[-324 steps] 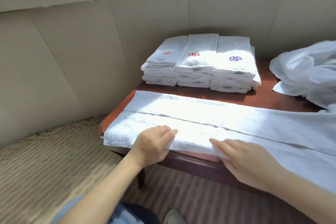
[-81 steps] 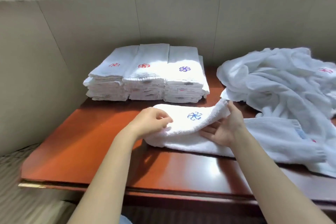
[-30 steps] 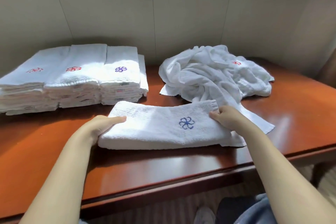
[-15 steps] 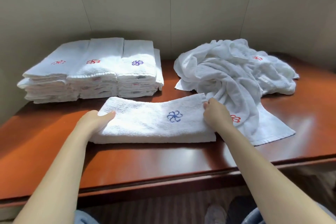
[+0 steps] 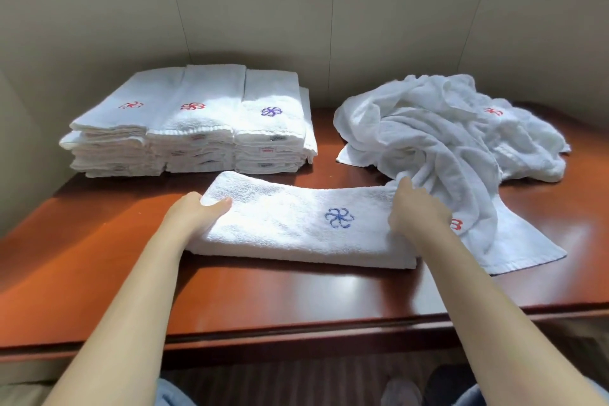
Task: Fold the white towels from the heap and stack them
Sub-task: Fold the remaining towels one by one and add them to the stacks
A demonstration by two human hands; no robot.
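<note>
still as before: left hand [image 5: 194, 216] and right hand [image 5: 417, 211] tight on either end of the folded towel [image 5: 290, 227]

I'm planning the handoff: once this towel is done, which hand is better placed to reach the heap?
Probably the right hand: it grips the folded towel right beside the heap; the left hand is farther.

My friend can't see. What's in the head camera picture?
A left hand and a right hand hold the ends of a folded towel on a wooden table. Behind sit neat towel stacks at left, a rumpled heap at right.
</note>
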